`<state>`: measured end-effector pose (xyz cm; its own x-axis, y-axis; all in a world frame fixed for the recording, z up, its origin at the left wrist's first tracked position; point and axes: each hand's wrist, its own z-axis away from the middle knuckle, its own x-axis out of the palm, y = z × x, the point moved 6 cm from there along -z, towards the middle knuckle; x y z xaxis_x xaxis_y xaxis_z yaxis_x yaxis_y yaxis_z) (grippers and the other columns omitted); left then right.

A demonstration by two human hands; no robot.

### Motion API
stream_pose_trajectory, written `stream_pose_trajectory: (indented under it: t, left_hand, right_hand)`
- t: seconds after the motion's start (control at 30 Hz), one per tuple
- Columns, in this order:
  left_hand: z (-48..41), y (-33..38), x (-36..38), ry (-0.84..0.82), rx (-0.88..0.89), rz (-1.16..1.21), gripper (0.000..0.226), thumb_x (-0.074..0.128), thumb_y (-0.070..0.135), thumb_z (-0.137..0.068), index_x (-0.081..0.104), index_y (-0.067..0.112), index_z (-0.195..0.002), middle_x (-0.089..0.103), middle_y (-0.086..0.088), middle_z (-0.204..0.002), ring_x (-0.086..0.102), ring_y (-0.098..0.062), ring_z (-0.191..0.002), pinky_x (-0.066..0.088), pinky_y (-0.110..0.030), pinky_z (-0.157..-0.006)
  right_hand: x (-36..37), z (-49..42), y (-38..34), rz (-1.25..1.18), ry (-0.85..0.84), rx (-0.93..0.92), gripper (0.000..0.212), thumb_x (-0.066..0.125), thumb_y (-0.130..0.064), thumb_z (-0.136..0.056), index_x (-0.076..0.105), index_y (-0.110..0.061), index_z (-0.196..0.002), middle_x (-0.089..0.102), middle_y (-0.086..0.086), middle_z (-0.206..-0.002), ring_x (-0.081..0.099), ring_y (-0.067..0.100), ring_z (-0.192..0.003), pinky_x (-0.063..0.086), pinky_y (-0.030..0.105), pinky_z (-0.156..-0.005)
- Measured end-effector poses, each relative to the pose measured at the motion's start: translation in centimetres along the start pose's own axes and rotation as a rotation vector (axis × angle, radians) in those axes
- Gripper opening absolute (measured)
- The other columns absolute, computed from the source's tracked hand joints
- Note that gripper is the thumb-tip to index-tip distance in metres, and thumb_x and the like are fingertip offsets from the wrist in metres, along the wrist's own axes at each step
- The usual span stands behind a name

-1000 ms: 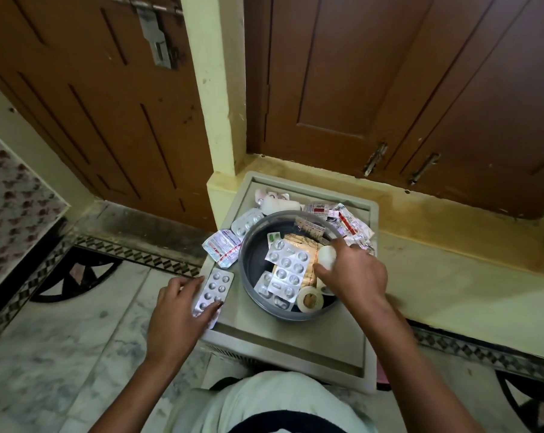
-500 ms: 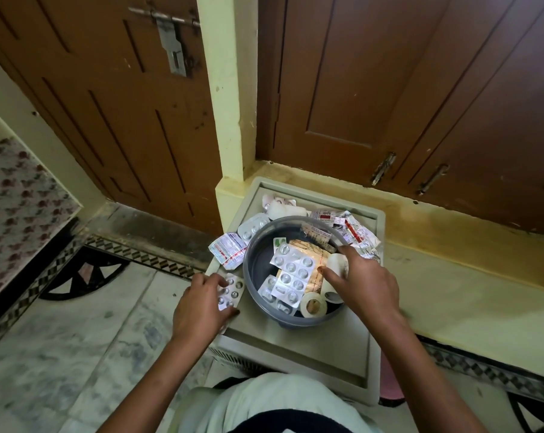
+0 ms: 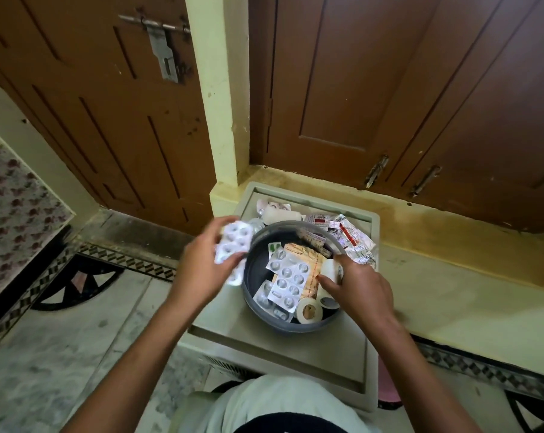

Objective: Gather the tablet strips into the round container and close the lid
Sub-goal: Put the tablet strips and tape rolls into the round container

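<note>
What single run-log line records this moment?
left hand: lifting tablet strips | right hand: inside round container, on white roll | lid: unseen

The silver strip (image 3: pixel 233 245) that lay at the left edge of the desk (image 3: pixel 233 326) a second ago is now lifted off it — it is held in the left hand (image 3: pixel 202 270), raised just left of the round container's (image 3: pixel 249 276) rim. More strips are seen bunched under it in the fingers (image 3: pixel 236 264) — their number cannot be told. The desk's left edge is left bare.
</note>
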<state>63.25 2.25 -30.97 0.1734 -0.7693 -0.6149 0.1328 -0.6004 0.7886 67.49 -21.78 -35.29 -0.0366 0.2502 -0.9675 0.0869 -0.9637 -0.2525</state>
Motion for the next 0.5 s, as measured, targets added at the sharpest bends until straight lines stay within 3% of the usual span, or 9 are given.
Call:
stream_pose_trajectory:
  t: [0.1, 0.23, 0.33, 0.5]
  left_hand:
    - [-2.0, 1.9, 5.2, -0.196, 0.076, -0.236, 0.046, 0.069, 0.024, -0.079, 0.055, 0.022, -0.123, 0.062, 0.0, -0.122, 0.058, -0.013, -0.099, 0.047, -0.023, -0.082]
    - [-3.0, 1.1, 8.5, -0.294, 0.165, -0.633, 0.051, 0.069, 0.037, -0.077, 0.056, 0.022, -0.123, 0.052, -0.006, -0.13, 0.047, -0.024, -0.116, 0.045, -0.035, -0.087]
    - [-2.9, 0.6, 8.7, -0.284, 0.186, -0.721, 0.046, 0.07, 0.033, -0.077, 0.059, 0.02, -0.119, 0.042, -0.008, -0.133, 0.04, -0.025, -0.118, 0.044, -0.035, -0.088]
    - [-2.4, 0.4, 9.0, -0.252, 0.234, -0.663, 0.04, 0.068, 0.032, -0.079, 0.063, 0.017, -0.115, 0.046, -0.006, -0.131, 0.042, -0.022, -0.117, 0.044, -0.032, -0.088]
  right_hand:
    - [0.0, 0.0, -0.2, 0.01, -0.015, 0.008, 0.054, 0.056, -0.052, -0.083, 0.048, -0.021, -0.126, 0.071, 0.009, -0.1, 0.065, 0.03, -0.091, 0.047, 0.032, -0.067]
    - [0.0, 0.3, -0.2, 0.0, -0.011, -0.002, 0.054, 0.053, -0.053, -0.084, 0.046, -0.021, -0.127, 0.071, 0.007, -0.097, 0.065, 0.029, -0.091, 0.044, 0.031, -0.064]
    - [0.1, 0.3, 0.1, -0.023, 0.009, -0.012, 0.053, 0.052, -0.053, -0.085, 0.046, -0.022, -0.127, 0.072, 0.006, -0.095, 0.065, 0.029, -0.091, 0.044, 0.031, -0.065]
    - [0.4, 0.3, 0.4, -0.06, 0.004, -0.033, 0.053, 0.051, -0.057, -0.084, 0.047, -0.025, -0.127, 0.072, 0.004, -0.088, 0.066, 0.027, -0.087, 0.044, 0.031, -0.063]
